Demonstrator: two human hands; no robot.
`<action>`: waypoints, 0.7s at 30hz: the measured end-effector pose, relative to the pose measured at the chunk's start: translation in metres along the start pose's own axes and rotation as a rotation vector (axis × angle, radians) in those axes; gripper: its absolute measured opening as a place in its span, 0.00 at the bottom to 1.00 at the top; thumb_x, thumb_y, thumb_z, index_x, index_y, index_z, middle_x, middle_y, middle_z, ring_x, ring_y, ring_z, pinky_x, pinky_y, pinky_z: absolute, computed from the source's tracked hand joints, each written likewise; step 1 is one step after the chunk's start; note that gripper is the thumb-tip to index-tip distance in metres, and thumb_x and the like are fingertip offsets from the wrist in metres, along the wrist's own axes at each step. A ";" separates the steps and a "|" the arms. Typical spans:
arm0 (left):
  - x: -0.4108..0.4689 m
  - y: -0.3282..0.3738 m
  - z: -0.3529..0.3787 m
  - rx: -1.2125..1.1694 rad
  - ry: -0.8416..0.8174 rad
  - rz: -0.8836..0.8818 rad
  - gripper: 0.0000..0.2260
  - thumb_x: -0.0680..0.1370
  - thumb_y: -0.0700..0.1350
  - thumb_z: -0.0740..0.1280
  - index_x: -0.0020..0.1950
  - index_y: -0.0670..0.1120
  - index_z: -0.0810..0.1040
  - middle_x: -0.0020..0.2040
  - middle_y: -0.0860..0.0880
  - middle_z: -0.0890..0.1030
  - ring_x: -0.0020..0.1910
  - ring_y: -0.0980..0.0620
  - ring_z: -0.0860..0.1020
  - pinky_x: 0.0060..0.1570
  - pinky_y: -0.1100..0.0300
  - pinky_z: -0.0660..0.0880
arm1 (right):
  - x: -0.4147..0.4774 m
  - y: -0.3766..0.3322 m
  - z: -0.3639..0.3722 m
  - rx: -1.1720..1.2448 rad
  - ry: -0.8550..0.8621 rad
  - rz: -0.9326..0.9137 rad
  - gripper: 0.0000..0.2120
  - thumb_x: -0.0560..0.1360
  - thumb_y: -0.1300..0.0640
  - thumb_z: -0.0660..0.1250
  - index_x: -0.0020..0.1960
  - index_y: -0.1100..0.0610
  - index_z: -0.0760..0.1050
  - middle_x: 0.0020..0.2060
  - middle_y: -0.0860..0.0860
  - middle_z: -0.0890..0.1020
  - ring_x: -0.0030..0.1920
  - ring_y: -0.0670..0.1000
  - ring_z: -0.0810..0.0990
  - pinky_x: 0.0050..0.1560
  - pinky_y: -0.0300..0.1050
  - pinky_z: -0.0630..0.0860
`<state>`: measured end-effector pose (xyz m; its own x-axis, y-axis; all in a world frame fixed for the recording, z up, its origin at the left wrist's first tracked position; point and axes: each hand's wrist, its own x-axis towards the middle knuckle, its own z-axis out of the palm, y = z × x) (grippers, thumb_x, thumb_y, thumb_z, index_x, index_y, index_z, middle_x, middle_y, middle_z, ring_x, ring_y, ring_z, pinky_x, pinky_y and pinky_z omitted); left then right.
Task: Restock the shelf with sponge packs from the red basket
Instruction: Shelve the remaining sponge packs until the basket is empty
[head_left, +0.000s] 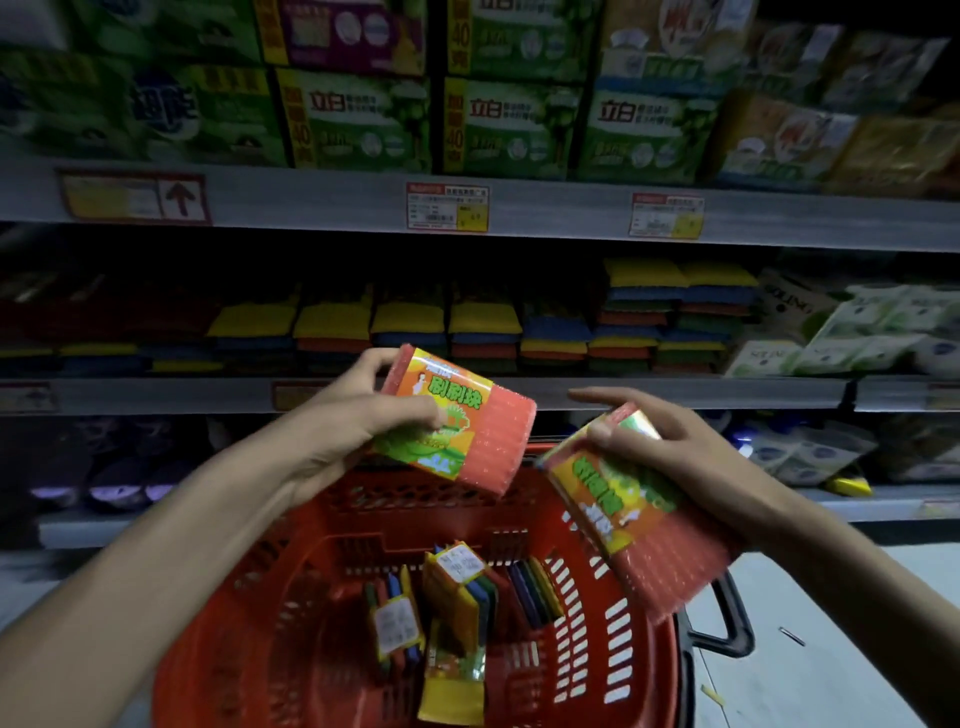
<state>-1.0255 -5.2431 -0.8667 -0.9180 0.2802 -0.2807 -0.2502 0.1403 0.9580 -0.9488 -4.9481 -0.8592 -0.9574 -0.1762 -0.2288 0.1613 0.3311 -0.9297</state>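
Dim store shelving fills the background, and the middle shelf (571, 392), where stacked sponge packs (488, 327) in yellow, blue and red already lie, sits up and ahead of both hands, above the red basket (260, 623) that stands just below them. Left hand (358, 415) is closed around an orange sponge pack (462, 415), its long axis tilted down to the right, and it looks the nearer to the shelf edge, so it would probably go first. Right hand (675, 457) grips a second orange pack (639, 525) from above, thumb on the label, the pack slanting down toward the basket's rim. More multicoloured packs (457, 592) remain standing in the basket's bottom
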 end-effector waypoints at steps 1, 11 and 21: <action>0.001 0.002 0.001 -0.007 -0.026 0.008 0.38 0.50 0.49 0.77 0.61 0.50 0.76 0.50 0.45 0.86 0.45 0.49 0.86 0.43 0.59 0.81 | 0.000 -0.001 0.002 -0.029 -0.042 -0.021 0.25 0.72 0.42 0.71 0.68 0.31 0.72 0.53 0.51 0.86 0.49 0.56 0.88 0.49 0.50 0.85; 0.016 0.005 0.042 -0.337 0.314 0.147 0.36 0.58 0.54 0.81 0.59 0.42 0.73 0.54 0.40 0.85 0.48 0.47 0.85 0.56 0.46 0.81 | 0.000 0.004 0.026 -0.113 0.063 -0.201 0.34 0.74 0.48 0.77 0.76 0.36 0.67 0.65 0.45 0.81 0.58 0.49 0.85 0.58 0.52 0.82; 0.014 0.000 0.082 -0.241 0.055 0.109 0.38 0.72 0.38 0.76 0.75 0.64 0.65 0.54 0.53 0.87 0.51 0.51 0.86 0.50 0.49 0.83 | 0.005 0.014 0.028 -0.002 0.055 -0.214 0.37 0.76 0.53 0.74 0.78 0.36 0.61 0.60 0.44 0.85 0.56 0.49 0.86 0.57 0.47 0.82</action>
<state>-1.0131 -5.1616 -0.8754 -0.9573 0.2279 -0.1778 -0.2088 -0.1197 0.9706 -0.9444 -4.9699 -0.8813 -0.9813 -0.1920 -0.0100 -0.0477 0.2935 -0.9548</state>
